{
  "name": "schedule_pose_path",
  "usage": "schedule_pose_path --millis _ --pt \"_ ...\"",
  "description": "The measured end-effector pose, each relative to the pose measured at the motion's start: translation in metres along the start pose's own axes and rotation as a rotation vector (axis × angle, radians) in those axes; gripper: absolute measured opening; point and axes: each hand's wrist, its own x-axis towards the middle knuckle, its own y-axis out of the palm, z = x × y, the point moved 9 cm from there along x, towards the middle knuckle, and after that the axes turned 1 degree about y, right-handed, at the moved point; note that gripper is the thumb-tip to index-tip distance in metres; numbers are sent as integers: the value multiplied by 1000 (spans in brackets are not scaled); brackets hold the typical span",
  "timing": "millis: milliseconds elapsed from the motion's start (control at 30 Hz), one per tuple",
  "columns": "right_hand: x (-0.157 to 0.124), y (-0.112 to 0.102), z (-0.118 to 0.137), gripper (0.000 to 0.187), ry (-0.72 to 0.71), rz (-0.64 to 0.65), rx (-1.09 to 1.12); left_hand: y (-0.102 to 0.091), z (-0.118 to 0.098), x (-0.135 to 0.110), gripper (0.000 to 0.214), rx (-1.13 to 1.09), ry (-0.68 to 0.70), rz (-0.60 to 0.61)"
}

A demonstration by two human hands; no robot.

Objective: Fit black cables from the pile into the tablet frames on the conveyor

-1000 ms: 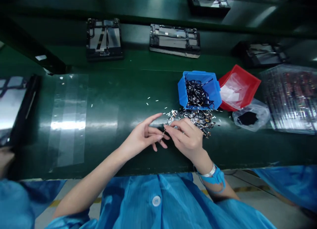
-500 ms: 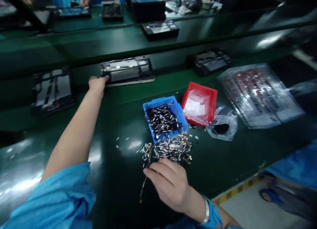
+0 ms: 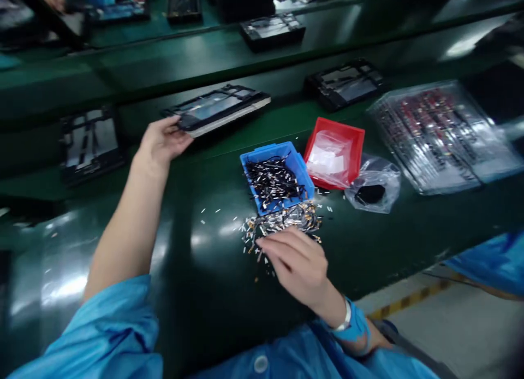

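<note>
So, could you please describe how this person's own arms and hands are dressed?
Both hands are bare, without gloves. The left arm has a shiny blue smock sleeve pushed above the elbow. The right hand has a blue wrist strap with a silvery band at the wrist.

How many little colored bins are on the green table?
2: a blue bin just beyond the right hand, and a red bin beside it, to its right.

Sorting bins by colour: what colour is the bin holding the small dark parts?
Blue bin, seen in the head view.
</note>
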Motion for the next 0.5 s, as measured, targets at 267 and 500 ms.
schedule_pose_path --millis 267,500 --pt "-3 -14 -5 24 46 -138 3 -82 -11 -234 26 -262 -170 -339" --pt "-13 -7 -18 8 262 -154 122 -104 68 -429 33 -333 -367 -637"
